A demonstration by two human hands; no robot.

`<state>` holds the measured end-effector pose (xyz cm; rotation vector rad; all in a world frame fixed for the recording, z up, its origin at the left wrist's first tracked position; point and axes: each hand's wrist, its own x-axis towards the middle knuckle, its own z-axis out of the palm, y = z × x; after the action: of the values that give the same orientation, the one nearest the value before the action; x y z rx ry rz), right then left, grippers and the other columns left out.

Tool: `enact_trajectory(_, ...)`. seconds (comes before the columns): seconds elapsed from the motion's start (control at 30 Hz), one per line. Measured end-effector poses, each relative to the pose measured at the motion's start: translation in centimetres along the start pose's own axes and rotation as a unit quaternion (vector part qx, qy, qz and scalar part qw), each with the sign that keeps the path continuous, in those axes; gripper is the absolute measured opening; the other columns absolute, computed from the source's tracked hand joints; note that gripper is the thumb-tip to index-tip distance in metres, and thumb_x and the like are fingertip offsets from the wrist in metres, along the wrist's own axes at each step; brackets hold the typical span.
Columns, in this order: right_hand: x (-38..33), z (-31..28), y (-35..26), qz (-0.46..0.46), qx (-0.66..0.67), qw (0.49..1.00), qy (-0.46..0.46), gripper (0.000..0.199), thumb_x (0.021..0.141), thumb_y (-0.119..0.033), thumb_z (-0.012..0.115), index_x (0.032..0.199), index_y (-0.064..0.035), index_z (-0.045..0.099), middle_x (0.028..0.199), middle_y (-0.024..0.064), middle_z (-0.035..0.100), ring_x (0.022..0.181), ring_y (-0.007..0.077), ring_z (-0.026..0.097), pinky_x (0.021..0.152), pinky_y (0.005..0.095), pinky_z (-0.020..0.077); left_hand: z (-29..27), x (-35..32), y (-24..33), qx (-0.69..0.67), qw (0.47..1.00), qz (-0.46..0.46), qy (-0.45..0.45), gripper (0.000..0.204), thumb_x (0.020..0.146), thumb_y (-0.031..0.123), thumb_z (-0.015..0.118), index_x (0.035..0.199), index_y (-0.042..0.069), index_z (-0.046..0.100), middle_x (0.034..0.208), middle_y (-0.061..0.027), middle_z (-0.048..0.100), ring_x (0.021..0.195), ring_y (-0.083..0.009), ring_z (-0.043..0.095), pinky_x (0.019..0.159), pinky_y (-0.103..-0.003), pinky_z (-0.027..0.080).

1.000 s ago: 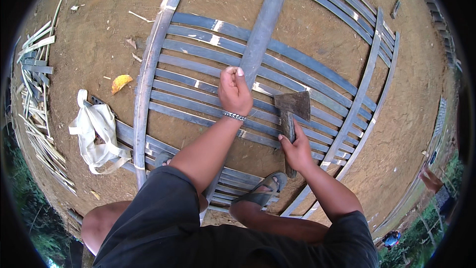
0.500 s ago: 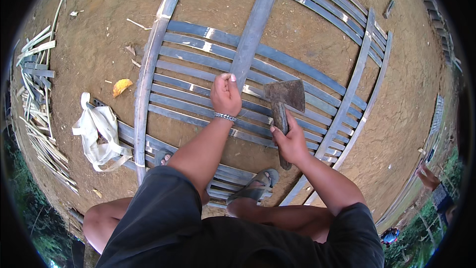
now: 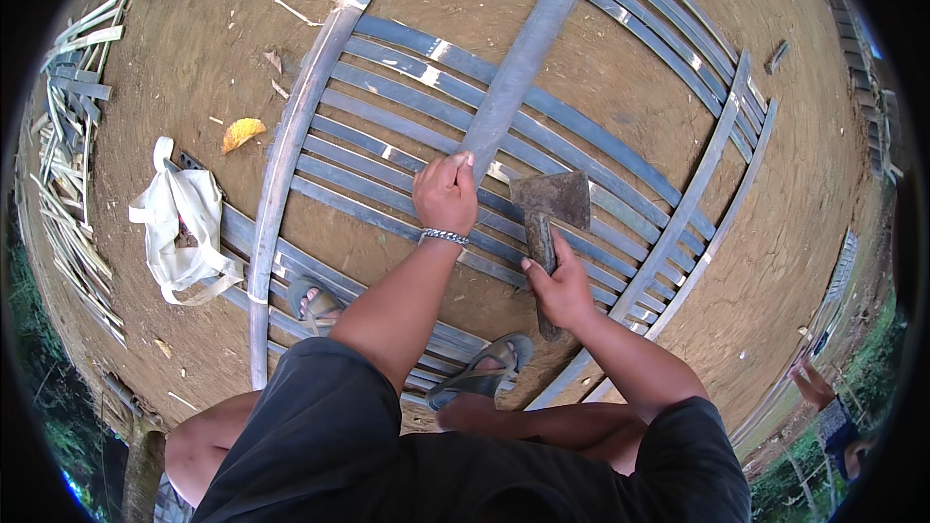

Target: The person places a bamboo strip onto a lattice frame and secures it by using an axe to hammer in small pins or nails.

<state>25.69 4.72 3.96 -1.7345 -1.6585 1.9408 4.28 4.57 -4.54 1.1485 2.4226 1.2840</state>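
My right hand [image 3: 562, 289] grips the short wooden handle of a hatchet [image 3: 550, 199]. Its broad, dark, rusty blade hovers above the slats of a bamboo frame [image 3: 308, 92]. Closed in a fist with the thumb on top, my left hand [image 3: 446, 196] is at the near end of a thick grey bamboo pole [image 3: 533, 46] that runs across the slats. Whatever those fingers pinch, if anything, is hidden. Long, thin grey bamboo slats [image 3: 407, 114] lie side by side between the frame's side poles, with pale scraped patches where they bend over joints.
My sandalled feet [image 3: 489, 360] stand among the nearer slats. Left of the frame lie a white cloth bag [image 3: 184, 223], a yellow leaf [image 3: 242, 134] and a heap of split bamboo strips [image 3: 73, 242]. Another person [image 3: 833, 416] shows at the far lower right.
The view has turned slightly, so the frame and bag sit differently in it. My left fist has rolled over toward the pole's end. The hatchet remains in my right hand, nearly level.
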Motion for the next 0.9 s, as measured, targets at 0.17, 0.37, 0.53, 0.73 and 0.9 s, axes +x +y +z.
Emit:
enact_trajectory(0.17,0.5,1.3,0.2,-0.013,-0.001,1.000,0.010,0.069,0.097,-0.021,0.070,0.154,0.0030,0.040,0.140,0.0268,0.061,0.131,0.0307,0.060,0.111,0.0372,0.0433,0.1,0.0,0.1,0.012,1.000,0.006,-0.021,0.006,0.093,0.017,0.072,0.091,0.011,0.075,0.086,-0.0069,0.074,0.080,-0.0284,0.069,0.074,-0.042,0.047)
enact_trajectory(0.37,1.4,1.4,-4.2,-0.103,-0.179,0.977,0.056,0.057,0.098,-0.019,0.066,0.146,0.0019,0.047,0.117,0.0320,0.068,0.107,0.0468,0.069,0.093,0.0472,0.0533,-0.1,0.0,0.1,0.044,0.998,0.007,-0.033,0.005,0.091,0.017,0.072,0.091,0.012,0.074,0.086,-0.0062,0.074,0.080,-0.0283,0.069,0.074,-0.042,0.046)
enact_trajectory(0.53,2.2,1.4,-7.4,-0.158,-0.208,0.964,0.057,0.053,0.098,-0.016,0.063,0.146,0.0009,0.047,0.109,0.0324,0.068,0.099,0.0512,0.068,0.086,0.0496,0.0553,-0.2,0.1,0.1,0.041,0.998,0.004,-0.040,0.004,0.089,0.014,0.071,0.091,0.011,0.072,0.085,-0.0072,0.073,0.079,-0.0295,0.068,0.075,-0.042,0.047)
enact_trajectory(0.73,2.8,1.2,-7.1,-0.273,-0.222,0.936,0.032,0.057,0.097,-0.013,0.065,0.150,-0.0009,0.044,0.114,0.0325,0.068,0.103,0.0474,0.069,0.087,0.0485,0.0552,-0.6,0.5,0.5,0.031,0.999,0.001,-0.045,0.002,0.088,0.011,0.069,0.089,0.010,0.071,0.081,-0.0091,0.070,0.077,-0.0312,0.067,0.073,-0.044,0.047)
enact_trajectory(0.9,3.1,0.7,-9.1,-0.136,-0.306,0.942,-0.006,0.064,0.095,-0.008,0.064,0.155,-0.0039,0.042,0.116,0.0335,0.067,0.103,0.0466,0.070,0.085,0.0468,0.0570,-0.7,0.4,0.3,0.032,0.998,-0.006,-0.058,0.002,0.087,0.010,0.069,0.086,0.009,0.069,0.078,-0.0092,0.069,0.075,-0.0311,0.067,0.072,-0.044,0.046)
